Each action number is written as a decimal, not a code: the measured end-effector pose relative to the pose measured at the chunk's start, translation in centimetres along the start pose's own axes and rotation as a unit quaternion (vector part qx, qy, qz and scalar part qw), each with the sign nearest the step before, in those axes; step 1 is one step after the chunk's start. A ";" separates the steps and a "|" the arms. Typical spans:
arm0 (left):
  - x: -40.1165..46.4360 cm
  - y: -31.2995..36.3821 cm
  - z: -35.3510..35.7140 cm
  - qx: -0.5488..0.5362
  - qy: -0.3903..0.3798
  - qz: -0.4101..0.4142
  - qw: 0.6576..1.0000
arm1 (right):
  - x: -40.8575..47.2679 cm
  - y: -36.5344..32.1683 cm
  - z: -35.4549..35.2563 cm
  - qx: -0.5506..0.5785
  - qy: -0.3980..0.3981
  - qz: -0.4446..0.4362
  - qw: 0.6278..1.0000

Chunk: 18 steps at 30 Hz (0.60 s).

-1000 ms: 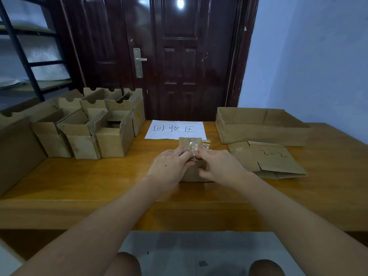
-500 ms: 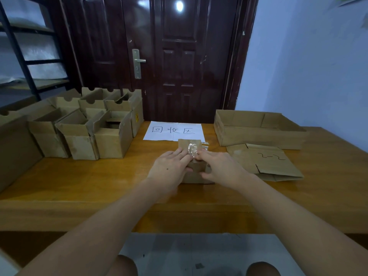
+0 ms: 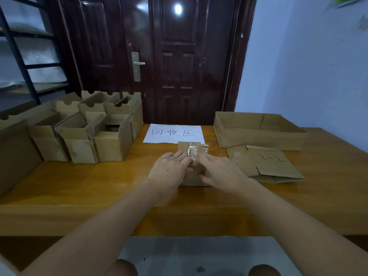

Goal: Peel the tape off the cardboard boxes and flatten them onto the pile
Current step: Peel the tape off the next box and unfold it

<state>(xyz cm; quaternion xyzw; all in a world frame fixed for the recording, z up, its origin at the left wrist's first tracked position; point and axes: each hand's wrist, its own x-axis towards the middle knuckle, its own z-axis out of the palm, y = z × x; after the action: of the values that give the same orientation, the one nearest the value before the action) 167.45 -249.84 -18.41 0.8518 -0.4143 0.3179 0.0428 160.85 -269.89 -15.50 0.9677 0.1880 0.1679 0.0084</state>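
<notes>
A small cardboard box [image 3: 194,177] stands on the wooden table [image 3: 99,186] in front of me, its far flap raised. A crumpled strip of clear tape [image 3: 192,152] runs down that flap. My left hand [image 3: 169,171] rests on the box's left side with fingertips pinching the tape's lower end. My right hand [image 3: 221,170] lies on the box's right side, its forefinger touching the tape. A pile of flattened boxes [image 3: 264,164], marked "2-2", lies to the right.
Several open small boxes [image 3: 83,134] cluster at the table's left, beside a larger box [image 3: 14,154]. A shallow cardboard tray [image 3: 256,129] sits at the back right. A white paper sign [image 3: 174,133] lies behind the box. A dark door [image 3: 159,56] stands beyond.
Both hands stay on the box, shifting only slightly at the tape on the raised flap. The view has tilted a little upward.
</notes>
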 end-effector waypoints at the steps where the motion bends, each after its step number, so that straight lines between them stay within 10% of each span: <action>1: 0.0 0.0 -0.1 -0.004 0.004 -0.001 1.000 | 0.0 0.0 0.3 -0.003 0.012 -0.010 1.000; 18: -0.2 0.3 -1.6 -0.066 -0.066 -0.057 0.994 | -0.5 -0.1 -0.2 0.071 0.044 0.025 0.996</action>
<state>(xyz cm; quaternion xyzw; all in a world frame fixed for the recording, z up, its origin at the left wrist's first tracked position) 166.32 -249.39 -17.35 0.8884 -0.3870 0.2303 0.0892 160.32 -269.96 -15.49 0.9619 0.1754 0.1965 -0.0730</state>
